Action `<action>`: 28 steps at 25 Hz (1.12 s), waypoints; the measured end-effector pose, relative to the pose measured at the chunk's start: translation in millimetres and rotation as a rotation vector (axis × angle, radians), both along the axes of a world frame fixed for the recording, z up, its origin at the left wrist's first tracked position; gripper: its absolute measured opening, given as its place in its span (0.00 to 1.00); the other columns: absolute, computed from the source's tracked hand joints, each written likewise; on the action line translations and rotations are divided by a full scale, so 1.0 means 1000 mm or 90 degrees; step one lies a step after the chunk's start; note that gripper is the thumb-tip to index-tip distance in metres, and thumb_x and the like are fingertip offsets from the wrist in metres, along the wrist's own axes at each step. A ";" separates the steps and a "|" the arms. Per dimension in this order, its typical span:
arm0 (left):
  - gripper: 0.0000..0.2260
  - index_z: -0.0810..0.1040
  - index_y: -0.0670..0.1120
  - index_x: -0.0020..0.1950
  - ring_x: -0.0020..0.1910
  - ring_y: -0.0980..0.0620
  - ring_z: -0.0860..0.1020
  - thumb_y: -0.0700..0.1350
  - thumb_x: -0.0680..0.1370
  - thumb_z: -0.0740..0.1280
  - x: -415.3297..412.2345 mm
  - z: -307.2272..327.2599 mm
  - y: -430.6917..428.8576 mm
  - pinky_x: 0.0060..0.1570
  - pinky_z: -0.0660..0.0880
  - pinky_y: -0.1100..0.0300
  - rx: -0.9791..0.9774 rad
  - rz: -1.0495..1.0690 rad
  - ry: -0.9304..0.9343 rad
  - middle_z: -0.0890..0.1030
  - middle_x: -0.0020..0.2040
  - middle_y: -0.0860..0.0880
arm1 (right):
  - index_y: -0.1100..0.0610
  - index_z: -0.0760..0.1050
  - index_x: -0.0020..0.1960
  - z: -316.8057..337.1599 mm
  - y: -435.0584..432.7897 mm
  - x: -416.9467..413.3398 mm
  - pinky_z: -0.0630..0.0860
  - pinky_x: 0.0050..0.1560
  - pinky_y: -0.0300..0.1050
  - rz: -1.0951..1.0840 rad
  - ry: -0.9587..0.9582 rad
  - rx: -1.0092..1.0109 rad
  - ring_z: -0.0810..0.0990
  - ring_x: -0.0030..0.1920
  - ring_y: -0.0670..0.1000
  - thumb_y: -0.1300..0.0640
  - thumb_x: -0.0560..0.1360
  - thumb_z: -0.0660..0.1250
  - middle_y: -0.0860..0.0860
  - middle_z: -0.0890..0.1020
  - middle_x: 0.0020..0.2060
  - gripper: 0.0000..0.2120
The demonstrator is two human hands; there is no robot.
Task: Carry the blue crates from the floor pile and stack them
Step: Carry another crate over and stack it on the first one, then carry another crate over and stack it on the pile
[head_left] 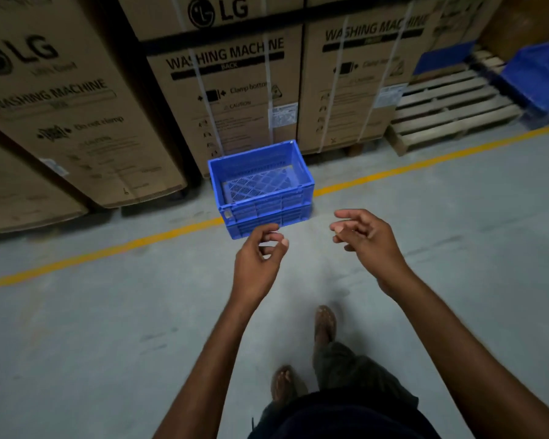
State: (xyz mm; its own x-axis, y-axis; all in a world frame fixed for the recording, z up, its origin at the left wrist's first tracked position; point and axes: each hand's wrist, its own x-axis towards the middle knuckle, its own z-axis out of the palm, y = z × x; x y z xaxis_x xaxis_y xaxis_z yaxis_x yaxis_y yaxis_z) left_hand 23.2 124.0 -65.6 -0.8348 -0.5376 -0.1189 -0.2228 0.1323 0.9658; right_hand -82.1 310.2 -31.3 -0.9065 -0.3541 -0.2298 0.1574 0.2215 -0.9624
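A small stack of blue crates (260,198) stands on the grey floor across the yellow line, in front of the cardboard boxes; the top crate is empty, with a lattice bottom. My left hand (260,258) hovers just in front of the stack's near wall, fingers loosely curled, holding nothing. Off to the right of the stack, my right hand (365,237) is also loosely curled and empty. Neither hand touches a crate. More blue crates (539,80) lie blurred at the far right.
Tall washing machine cartons (229,83) line the back and left. A wooden pallet (450,112) sits at the right, beside the far blue crates. A yellow floor line (108,248) runs diagonally. My feet (325,324) stand on bare concrete below the hands.
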 end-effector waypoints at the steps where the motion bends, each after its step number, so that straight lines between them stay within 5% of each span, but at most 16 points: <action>1: 0.10 0.80 0.53 0.57 0.43 0.54 0.82 0.46 0.77 0.72 0.016 0.005 0.014 0.46 0.77 0.62 0.021 -0.009 -0.015 0.85 0.47 0.54 | 0.52 0.79 0.59 0.005 0.015 0.024 0.76 0.46 0.42 -0.017 -0.015 0.000 0.84 0.44 0.48 0.60 0.78 0.69 0.53 0.86 0.48 0.10; 12: 0.09 0.82 0.49 0.56 0.48 0.50 0.85 0.51 0.80 0.69 0.148 0.028 0.196 0.47 0.77 0.56 0.207 -0.122 -0.124 0.86 0.51 0.50 | 0.57 0.81 0.55 -0.010 0.196 0.225 0.74 0.43 0.44 -0.309 -0.151 -0.103 0.80 0.39 0.49 0.56 0.80 0.67 0.51 0.85 0.41 0.07; 19: 0.22 0.82 0.47 0.56 0.48 0.50 0.85 0.63 0.81 0.60 0.245 0.006 0.325 0.47 0.77 0.56 0.252 -0.227 -0.239 0.87 0.50 0.49 | 0.57 0.82 0.57 -0.043 0.319 0.369 0.73 0.45 0.48 -0.418 -0.372 -0.178 0.80 0.42 0.52 0.36 0.80 0.58 0.53 0.84 0.43 0.26; 28: 0.21 0.82 0.45 0.56 0.48 0.49 0.85 0.62 0.82 0.61 0.333 -0.008 0.396 0.47 0.77 0.55 0.215 -0.523 -0.341 0.87 0.49 0.49 | 0.57 0.82 0.54 -0.049 0.372 0.529 0.71 0.43 0.47 -0.743 -0.286 -0.223 0.79 0.38 0.50 0.38 0.80 0.58 0.51 0.83 0.38 0.24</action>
